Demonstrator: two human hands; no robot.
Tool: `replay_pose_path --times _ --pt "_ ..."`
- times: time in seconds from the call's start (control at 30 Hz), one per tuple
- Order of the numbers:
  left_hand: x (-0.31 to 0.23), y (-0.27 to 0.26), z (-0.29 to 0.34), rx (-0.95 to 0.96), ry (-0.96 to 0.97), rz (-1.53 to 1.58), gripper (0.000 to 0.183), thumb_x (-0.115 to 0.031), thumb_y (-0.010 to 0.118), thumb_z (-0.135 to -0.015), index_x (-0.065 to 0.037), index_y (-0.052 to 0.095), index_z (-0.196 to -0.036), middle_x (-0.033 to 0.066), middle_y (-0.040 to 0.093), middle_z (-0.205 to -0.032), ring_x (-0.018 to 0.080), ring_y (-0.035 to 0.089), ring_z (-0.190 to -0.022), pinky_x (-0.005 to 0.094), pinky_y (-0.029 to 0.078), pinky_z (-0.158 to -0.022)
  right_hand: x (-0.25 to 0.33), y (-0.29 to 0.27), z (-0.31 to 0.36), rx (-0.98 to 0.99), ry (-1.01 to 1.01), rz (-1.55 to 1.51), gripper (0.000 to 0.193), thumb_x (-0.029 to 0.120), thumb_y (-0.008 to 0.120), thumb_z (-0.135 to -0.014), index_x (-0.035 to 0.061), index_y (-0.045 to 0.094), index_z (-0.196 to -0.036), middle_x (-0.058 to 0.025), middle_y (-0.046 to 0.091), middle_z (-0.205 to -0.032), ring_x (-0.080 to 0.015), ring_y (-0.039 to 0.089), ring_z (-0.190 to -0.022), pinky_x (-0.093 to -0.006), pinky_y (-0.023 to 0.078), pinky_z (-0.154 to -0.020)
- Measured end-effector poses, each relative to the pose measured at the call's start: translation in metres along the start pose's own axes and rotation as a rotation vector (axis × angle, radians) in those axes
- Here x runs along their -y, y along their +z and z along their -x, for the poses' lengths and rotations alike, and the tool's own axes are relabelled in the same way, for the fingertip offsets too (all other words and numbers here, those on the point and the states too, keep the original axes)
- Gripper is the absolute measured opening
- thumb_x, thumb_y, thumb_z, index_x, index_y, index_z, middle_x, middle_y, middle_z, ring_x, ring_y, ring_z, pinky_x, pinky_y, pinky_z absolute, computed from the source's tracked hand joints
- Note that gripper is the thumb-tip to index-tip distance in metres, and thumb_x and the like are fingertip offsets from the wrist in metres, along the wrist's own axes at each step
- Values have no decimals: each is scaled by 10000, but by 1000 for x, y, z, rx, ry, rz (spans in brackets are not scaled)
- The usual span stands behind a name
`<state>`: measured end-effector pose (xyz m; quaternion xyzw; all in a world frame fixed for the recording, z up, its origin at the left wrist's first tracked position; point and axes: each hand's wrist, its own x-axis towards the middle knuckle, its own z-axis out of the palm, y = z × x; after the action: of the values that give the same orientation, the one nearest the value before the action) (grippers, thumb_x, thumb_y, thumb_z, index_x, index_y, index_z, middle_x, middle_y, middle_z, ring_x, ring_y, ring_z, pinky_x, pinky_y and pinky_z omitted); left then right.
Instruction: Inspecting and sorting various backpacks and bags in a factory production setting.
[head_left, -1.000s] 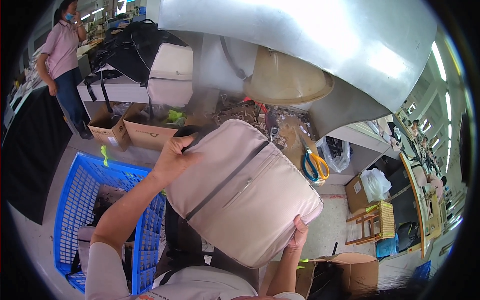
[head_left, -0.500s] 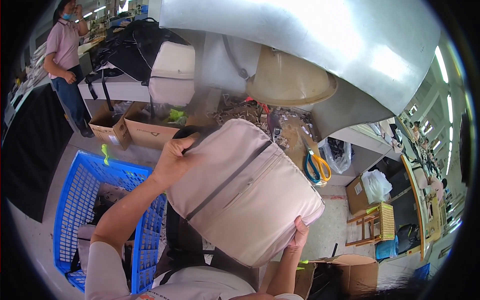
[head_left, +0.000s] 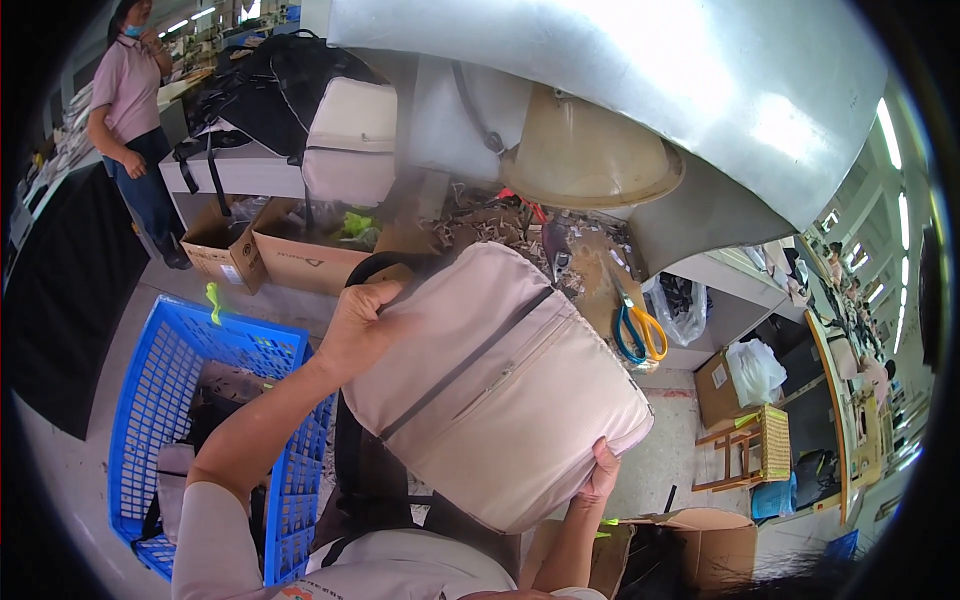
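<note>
A pale pinkish-beige backpack (head_left: 510, 390) with a dark band and a zipper across its front is held up before me, tilted, over my lap. My left hand (head_left: 365, 330) is closed on its upper left edge, beside a black strap (head_left: 385, 265). At the lower right corner, my right hand (head_left: 600, 472) grips the edge, thumb on the front and the other fingers hidden behind. Just past the backpack, scissors (head_left: 640, 330) with blue and orange handles lie on a scrap-strewn worktop (head_left: 590, 265).
A blue plastic basket (head_left: 140, 420) holding fabric pieces stands at my left. Cardboard boxes (head_left: 310, 265) sit under the far table, which bears another beige bag (head_left: 350, 140). A metal hood (head_left: 600, 60) with a lamp-like shade (head_left: 590, 150) overhangs the worktop. A person (head_left: 130, 110) stands at far left.
The view has shifted slightly, moving the scene a little to the right. My left hand still holds the backpack's upper edge and my right hand its lower corner.
</note>
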<state>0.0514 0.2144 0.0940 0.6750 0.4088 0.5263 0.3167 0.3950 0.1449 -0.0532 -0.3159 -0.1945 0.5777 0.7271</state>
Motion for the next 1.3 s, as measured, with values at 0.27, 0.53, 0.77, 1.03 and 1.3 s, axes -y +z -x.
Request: replay_pose_path --times 0.27,0.53,0.77,1.03,1.3 --pt "-7 -45 51 -229 134 -692 686 -125 681 -607 18 361 -1198 171 526 -939 305 502 -795 317 414 -702 17 47 22 159 -89 132 728 130 783 -542 -19 437 -1165 -124 553 -1063 -271 543 -953 -386 430 -857" --pt "-107 -37 70 240 253 -841 796 -287 734 -594 -13 354 -1237 175 538 -1045 313 511 -990 370 374 -858 8 143 33 649 77 396 612 10 747 -521 0 522 -1090 -87 589 -1000 -208 548 -946 -332 424 -835" --pt "-86 -108 96 89 -252 -212 333 -244 735 -617 4 621 -807 80 623 -694 108 571 -590 238 446 -555 -1 252 16 989 -186 1163 451 55 651 -693 9 501 -1116 -108 578 -1008 -192 548 -930 -327 422 -834" --pt "-80 -158 163 -730 -208 251 400 -204 694 -686 27 566 -986 94 622 -889 171 605 -769 270 477 -728 -76 132 51 1035 290 440 673 272 613 -774 -27 280 -1276 -137 411 -1242 -209 406 -1136 -353 314 -951" --pt "-11 -104 159 -834 -94 719 532 -185 653 -742 -7 417 -1184 101 513 -1134 230 516 -1007 335 418 -870 -75 133 88 492 195 491 201 109 661 -733 -16 616 -883 -20 619 -779 -70 548 -692 -214 452 -638"
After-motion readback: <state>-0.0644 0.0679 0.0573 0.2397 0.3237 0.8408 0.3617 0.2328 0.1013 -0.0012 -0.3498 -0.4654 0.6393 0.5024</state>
